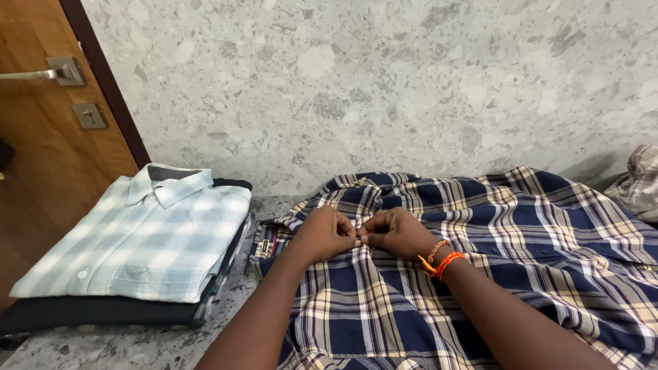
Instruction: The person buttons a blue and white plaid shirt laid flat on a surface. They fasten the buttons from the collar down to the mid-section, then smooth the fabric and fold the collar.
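Orange thread bracelets [439,258], bare forearms

Navy-and-cream plaid shirt [480,233]; pale green-white checked folded shirt [147,236]; orange wrist threads [442,260].

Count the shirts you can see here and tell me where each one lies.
At least 3. A navy plaid shirt lies spread under both hands; a pale checked shirt sits folded atop the stack on the left; a beige plaid garment shows at the right edge. The stack holds more garments underneath.

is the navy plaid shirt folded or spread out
Spread out: the navy plaid shirt lies open across the counter, both hands pinching its front, unlike the folded pale shirt beside it.
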